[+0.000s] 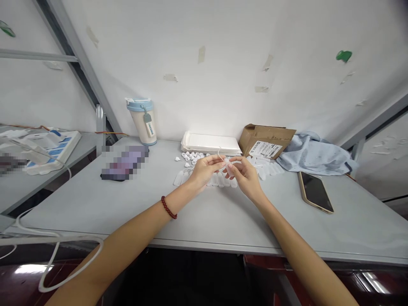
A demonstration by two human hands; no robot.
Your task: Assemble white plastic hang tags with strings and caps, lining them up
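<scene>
A small translucent white piece [228, 162] is held between fingers [235, 171], a thin white strip [219, 151] curving above it.

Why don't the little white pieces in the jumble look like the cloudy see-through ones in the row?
The white pieces are short and knobby, while the cloudy pieces are longer and narrow. The white pieces are solid-looking, but the cloudy pieces let some of the gray show through. The white pieces sit in a loose jumble; the cloudy pieces lie side by side. Both kinds are on the gray table.
</scene>
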